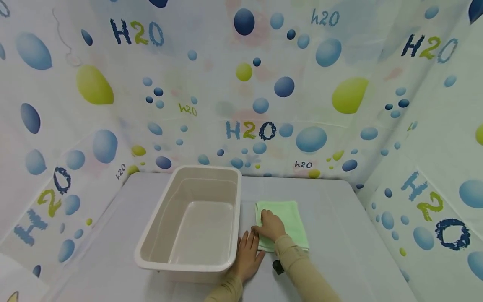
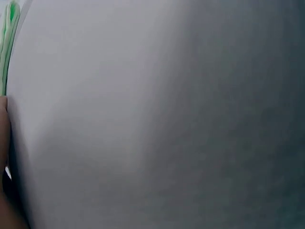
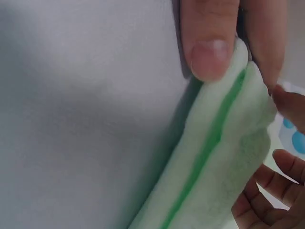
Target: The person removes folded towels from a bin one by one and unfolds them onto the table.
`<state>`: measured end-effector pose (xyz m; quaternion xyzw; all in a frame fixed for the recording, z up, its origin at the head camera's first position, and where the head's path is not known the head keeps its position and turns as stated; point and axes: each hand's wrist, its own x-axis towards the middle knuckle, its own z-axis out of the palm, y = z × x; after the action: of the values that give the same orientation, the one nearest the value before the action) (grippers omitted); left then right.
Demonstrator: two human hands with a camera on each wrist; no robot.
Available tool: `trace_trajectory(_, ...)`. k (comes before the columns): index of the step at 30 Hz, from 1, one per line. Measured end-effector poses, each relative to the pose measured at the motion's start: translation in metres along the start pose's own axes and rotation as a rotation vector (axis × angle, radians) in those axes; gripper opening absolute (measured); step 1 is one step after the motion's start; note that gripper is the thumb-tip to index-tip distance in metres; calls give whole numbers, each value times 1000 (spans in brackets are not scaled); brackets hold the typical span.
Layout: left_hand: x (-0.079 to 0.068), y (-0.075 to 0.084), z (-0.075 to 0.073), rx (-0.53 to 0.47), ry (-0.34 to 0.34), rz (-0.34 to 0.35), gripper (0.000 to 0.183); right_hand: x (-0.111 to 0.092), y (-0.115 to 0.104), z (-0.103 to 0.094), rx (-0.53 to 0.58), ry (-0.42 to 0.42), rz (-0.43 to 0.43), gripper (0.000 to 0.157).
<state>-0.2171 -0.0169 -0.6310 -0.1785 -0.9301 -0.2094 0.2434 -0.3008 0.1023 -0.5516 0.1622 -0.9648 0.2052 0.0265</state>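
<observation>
A pale green folded cloth lies on the table to the right of the basin. My right hand pinches its near left part. In the right wrist view the thumb and a finger sit at the layered edge of the cloth, where a brighter green layer shows between the folds. My left hand rests between basin and cloth, fingers extended, tips beside the cloth's near left corner. Part of the left hand shows at the right of that view. The left wrist view has mostly white surface, with a sliver of cloth.
A beige plastic basin stands on the white table, close to the left hand's outer side. A small black item is beside the right forearm. A wall covering with blue and green spots encloses the table behind and at both sides.
</observation>
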Motion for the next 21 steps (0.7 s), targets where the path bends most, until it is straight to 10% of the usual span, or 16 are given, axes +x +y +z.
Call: trace_trajectory(21, 8, 1, -12, 26, -136, -79, 56, 6, 8, 2, -43, -16, -37, 13)
